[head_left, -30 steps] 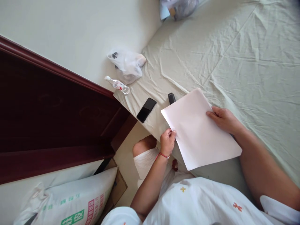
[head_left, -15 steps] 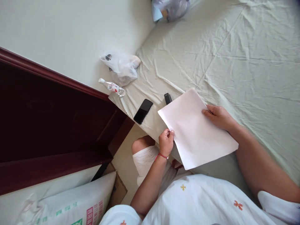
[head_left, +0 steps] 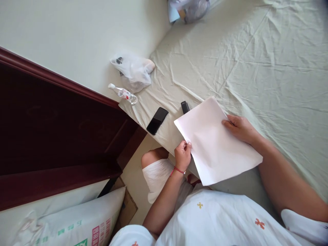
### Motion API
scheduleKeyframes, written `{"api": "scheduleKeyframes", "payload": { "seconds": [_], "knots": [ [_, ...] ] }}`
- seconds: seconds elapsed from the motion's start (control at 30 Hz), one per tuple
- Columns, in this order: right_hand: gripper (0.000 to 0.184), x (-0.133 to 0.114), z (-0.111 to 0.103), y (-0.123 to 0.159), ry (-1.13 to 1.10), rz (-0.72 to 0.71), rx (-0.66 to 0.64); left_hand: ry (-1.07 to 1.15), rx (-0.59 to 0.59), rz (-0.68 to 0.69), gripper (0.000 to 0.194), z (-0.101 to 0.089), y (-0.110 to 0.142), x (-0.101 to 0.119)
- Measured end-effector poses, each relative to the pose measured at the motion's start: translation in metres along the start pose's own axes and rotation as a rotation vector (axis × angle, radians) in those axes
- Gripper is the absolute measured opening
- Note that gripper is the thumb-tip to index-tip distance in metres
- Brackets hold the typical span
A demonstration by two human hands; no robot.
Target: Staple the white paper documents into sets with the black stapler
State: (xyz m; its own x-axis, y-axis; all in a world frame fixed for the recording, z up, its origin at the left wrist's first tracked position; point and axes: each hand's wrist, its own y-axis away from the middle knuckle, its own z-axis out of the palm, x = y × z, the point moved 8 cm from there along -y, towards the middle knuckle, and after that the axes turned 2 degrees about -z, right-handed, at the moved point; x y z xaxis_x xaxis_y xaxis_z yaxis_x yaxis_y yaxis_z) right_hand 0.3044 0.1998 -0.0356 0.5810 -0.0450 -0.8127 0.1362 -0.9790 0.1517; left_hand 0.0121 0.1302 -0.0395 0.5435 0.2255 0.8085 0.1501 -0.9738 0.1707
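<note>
White paper (head_left: 217,143), blank on the side facing me, is held between my two hands above the edge of the bed. My left hand (head_left: 182,153), with a red string bracelet at the wrist, pinches its left edge between thumb and fingers. On the opposite edge, my right hand (head_left: 239,128) grips with the thumb on top and the other fingers hidden underneath. Just beyond the paper's far left corner lies a small black object (head_left: 184,107), partly covered from view. A black smartphone (head_left: 157,121) rests to the left of it, near the bed's edge.
A clear plastic bottle (head_left: 125,95) and a white plastic bag (head_left: 134,73) are by the wall on the pale green sheet (head_left: 200,58). Another filled bag (head_left: 191,10) sits farther back. Dark red wood panelling (head_left: 56,130) and a printed white sack (head_left: 82,218) are at left.
The camera view has shifted very slightly. Both hands keep the same hold on the paper, and nothing else has visibly moved.
</note>
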Motion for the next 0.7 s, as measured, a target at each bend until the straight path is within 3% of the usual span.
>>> {"api": "scheduleKeyframes", "payload": {
  "seconds": [0.7],
  "knots": [
    [0.037, -0.0013, 0.0006, 0.0003, 0.055, -0.023, 0.002, -0.039, 0.076, 0.047, 0.037, -0.0039, 0.0049, 0.0067]
  ]
}}
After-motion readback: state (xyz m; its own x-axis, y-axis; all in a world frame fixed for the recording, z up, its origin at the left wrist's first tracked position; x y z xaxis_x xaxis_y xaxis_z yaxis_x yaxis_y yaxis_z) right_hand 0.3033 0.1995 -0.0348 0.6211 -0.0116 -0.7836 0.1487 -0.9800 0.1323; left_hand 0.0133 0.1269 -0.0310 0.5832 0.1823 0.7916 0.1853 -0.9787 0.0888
